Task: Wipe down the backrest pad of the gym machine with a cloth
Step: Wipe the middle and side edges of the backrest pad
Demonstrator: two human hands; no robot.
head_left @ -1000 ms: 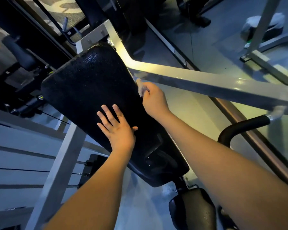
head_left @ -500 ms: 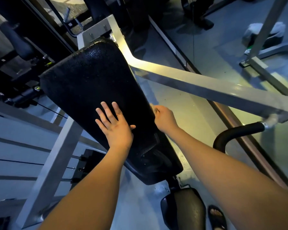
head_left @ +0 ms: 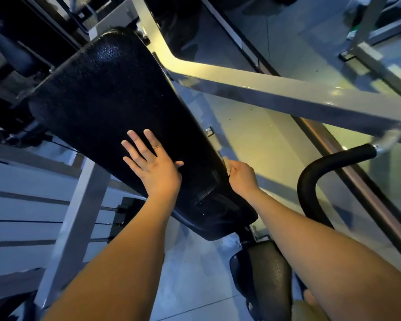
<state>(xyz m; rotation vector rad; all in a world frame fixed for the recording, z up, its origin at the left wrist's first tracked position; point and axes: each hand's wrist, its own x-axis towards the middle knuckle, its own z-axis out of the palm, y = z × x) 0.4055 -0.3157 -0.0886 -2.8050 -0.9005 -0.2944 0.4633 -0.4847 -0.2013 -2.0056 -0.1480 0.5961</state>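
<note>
Bracing the black backrest pad (head_left: 116, 96) with fingers splayed flat, the left hand (head_left: 155, 169) steadies it while the right hand (head_left: 241, 178), nearer its right edge, pinches a pale cloth (head_left: 226, 164) there; pad's long axis slopes up-left.

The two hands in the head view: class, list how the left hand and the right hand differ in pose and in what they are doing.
The left hand lies open and flat, fingers spread; the right hand is closed around a pale cloth. The left hand rests on the face of the black backrest pad; the right hand works at the pad's right edge. The left hand holds nothing; the right hand grips the cloth. Both are bare and touch the pad.
</note>
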